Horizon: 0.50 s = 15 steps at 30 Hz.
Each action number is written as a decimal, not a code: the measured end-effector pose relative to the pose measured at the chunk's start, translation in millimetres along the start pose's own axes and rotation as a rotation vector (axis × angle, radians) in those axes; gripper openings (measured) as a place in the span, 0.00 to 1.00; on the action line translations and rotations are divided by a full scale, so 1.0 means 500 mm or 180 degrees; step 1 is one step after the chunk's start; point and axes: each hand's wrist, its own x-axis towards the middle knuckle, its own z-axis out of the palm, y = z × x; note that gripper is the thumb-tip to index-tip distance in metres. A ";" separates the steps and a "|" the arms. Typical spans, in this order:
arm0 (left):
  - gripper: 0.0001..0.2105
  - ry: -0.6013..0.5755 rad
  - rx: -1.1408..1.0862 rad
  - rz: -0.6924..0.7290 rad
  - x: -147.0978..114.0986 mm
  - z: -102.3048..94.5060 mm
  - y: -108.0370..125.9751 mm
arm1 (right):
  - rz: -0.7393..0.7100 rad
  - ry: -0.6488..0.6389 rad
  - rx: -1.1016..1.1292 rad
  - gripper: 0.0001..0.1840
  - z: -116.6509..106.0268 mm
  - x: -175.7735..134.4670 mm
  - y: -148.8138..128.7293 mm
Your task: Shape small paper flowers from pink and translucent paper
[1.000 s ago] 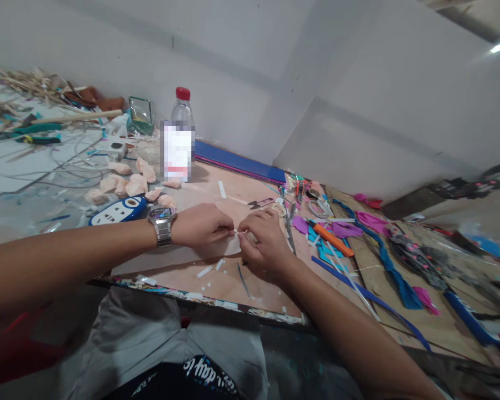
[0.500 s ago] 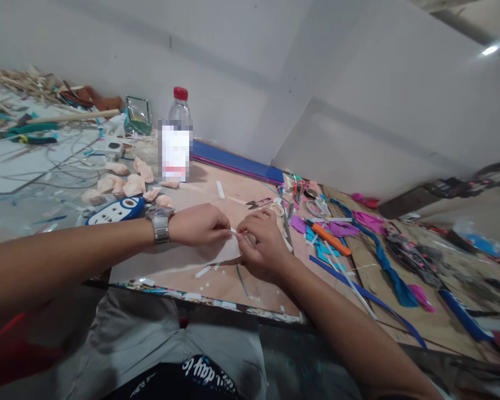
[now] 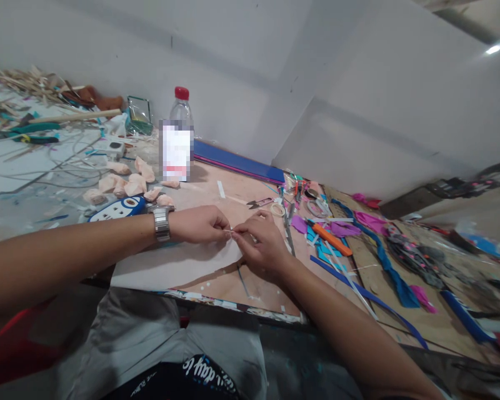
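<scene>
A white sheet of paper (image 3: 173, 266) lies below my hands and reaches over the near edge of the board. My left hand (image 3: 200, 225), with a metal watch at its wrist, pinches the far edge of the sheet between thumb and forefinger. Right beside it, my right hand (image 3: 263, 239) pinches the same edge, and the fingertips of both hands almost meet. A thin pale strip of the edge (image 3: 230, 230) shows between them. Whether it is folded or a separate strip I cannot make out.
Behind my hands stand a red-capped bottle (image 3: 182, 111) and small scissors (image 3: 260, 203). Crumpled peach pieces (image 3: 135, 184) and a blue-white power strip (image 3: 119, 210) lie left. To the right are an orange cutter (image 3: 331, 239), tape rolls and a blue strip (image 3: 366, 294).
My right fingertips have moved left, closer to my left hand. More of the white sheet shows toward me, and it now covers paper scraps that were visible on the board.
</scene>
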 end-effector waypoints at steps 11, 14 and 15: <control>0.11 -0.0133 -0.0764 -0.0284 -0.005 0.005 0.009 | -0.0268 0.0267 -0.0157 0.05 -0.009 0.004 -0.012; 0.14 -0.0049 -0.0835 -0.0169 -0.005 0.005 0.011 | -0.0289 0.0175 -0.0227 0.06 -0.013 0.003 -0.014; 0.16 -0.0020 -0.0829 -0.0147 -0.005 0.005 0.010 | -0.0296 0.0158 -0.0245 0.07 -0.014 0.003 -0.014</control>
